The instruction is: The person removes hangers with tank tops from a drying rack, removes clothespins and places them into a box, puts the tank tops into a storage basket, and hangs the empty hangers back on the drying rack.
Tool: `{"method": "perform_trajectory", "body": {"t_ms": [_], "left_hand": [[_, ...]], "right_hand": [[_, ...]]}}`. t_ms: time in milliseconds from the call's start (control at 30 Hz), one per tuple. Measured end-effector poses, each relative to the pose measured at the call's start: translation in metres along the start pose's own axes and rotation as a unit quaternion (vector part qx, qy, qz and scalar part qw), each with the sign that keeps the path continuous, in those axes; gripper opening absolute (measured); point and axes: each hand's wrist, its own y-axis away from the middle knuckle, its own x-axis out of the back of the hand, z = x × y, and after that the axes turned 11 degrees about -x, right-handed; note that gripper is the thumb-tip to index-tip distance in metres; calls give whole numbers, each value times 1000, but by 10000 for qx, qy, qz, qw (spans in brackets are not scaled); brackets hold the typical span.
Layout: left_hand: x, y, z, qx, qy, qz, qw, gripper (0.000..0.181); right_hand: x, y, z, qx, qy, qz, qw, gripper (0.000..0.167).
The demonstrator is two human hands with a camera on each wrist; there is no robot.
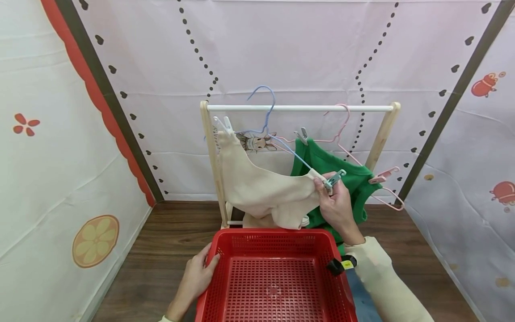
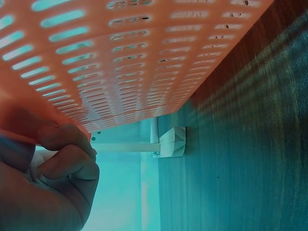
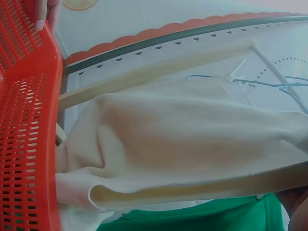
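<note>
A cream sleeveless top [image 1: 265,188] hangs from a blue hanger [image 1: 268,120], with a white clothespin [image 1: 227,125] at its left shoulder. My right hand [image 1: 337,206] pinches the top's right strap, beside a teal clothespin [image 1: 335,179]; whether the fingers also press the clothespin I cannot tell. In the right wrist view the top [image 3: 192,139] spreads wide, and only a dark edge of that hand shows. My left hand [image 1: 198,273] grips the left rim of a red plastic basket [image 1: 273,239]; the left wrist view shows this hand's curled fingers [image 2: 67,149] at the basket's rim.
A rack with a white rod [image 1: 297,108] and wooden posts stands behind the basket. On its right, a green garment [image 1: 318,156] hangs from a pink hanger [image 1: 342,129] with a grey clothespin [image 1: 301,135] and a pink clothespin [image 1: 384,175]. Printed cloth walls enclose the wooden tabletop [image 1: 173,232].
</note>
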Motion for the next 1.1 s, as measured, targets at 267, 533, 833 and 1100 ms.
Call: {"method": "perform_trajectory", "body": {"t_ms": [267, 533, 833, 1100], "left_hand": [[0, 0, 0, -15, 7, -16, 10000, 47], [2, -2, 1, -27, 17, -27, 10000, 46], [1, -1, 0, -40, 16, -32, 10000, 47], [1, 0, 3, -7, 24, -34, 10000, 46]], "right_hand": [[10, -6, 20, -59, -56, 131, 9999, 9], [22, -5, 18, 53, -170, 238, 9996, 12], [33, -1, 14, -98, -445, 353, 9983, 12], [47, 3, 11, 70, -270, 356, 9990, 10]]}}
